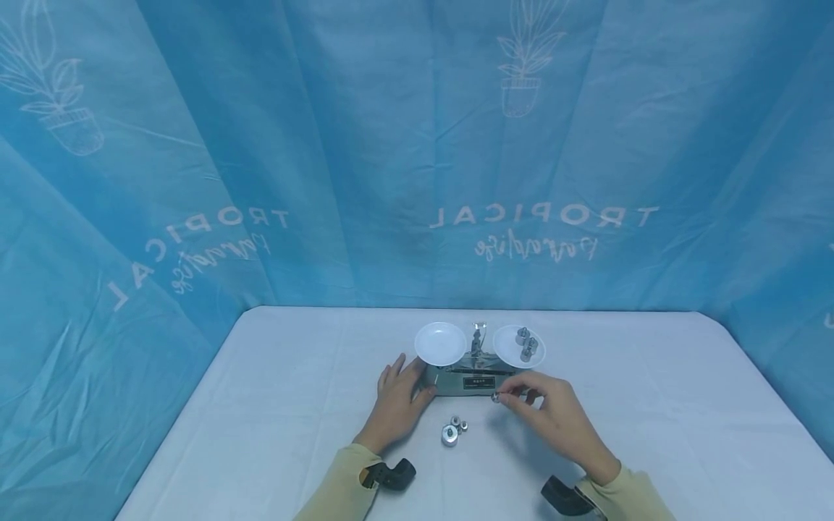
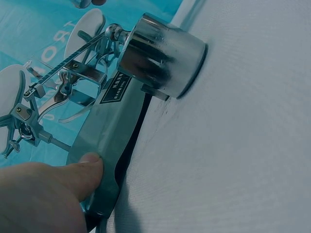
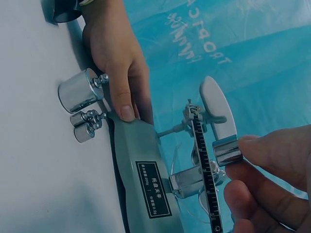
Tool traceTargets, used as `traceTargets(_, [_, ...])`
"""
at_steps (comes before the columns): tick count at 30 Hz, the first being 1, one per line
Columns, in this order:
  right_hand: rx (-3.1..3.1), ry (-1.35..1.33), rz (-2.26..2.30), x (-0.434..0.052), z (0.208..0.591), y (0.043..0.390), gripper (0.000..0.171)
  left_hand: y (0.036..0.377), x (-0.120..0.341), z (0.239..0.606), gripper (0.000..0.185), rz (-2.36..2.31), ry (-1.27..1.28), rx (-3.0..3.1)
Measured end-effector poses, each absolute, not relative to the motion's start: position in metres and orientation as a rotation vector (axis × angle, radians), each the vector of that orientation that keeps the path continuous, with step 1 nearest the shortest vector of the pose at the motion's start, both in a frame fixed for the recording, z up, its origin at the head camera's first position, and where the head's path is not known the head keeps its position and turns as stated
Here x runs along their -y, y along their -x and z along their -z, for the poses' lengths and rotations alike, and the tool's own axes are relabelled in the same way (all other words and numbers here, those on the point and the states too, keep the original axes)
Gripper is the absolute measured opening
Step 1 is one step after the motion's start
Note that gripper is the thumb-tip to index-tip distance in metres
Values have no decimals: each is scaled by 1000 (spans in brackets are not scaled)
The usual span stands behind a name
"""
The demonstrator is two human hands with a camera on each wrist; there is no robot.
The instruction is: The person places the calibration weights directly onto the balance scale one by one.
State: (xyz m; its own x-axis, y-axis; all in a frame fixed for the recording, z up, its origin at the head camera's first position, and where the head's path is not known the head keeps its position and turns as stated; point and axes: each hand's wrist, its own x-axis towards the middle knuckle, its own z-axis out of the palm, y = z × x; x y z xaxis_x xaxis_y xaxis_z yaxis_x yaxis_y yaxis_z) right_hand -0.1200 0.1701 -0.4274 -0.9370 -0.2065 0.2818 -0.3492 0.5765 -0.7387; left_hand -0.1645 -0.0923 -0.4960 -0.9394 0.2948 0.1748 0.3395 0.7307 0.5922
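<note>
A balance scale (image 1: 449, 383) with a green-grey base and two white pans stands on the table. At its left end, my left hand (image 1: 396, 401) holds the base, with the thumb (image 2: 90, 170) on the front face and the fingers round the far side. My right hand (image 1: 547, 414) pinches a small shiny metal weight (image 3: 227, 151) between thumb and fingertips, in front of the base's right part. Metal weights (image 1: 526, 353) sit on the right pan (image 1: 504, 352). The left pan (image 1: 440, 344) bears nothing.
In front of the scale, a large cylindrical weight (image 1: 449, 435) stands on the white-covered table (image 1: 293, 412) with two smaller weights (image 3: 84, 131) beside it. A blue printed curtain (image 1: 391, 145) hangs behind the table and at its sides.
</note>
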Motion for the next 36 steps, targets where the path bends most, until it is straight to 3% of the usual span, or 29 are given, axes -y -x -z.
traceTargets(36, [2485, -344, -1135, -174, 425, 129, 8, 165, 93, 497, 58, 1000, 524, 2855])
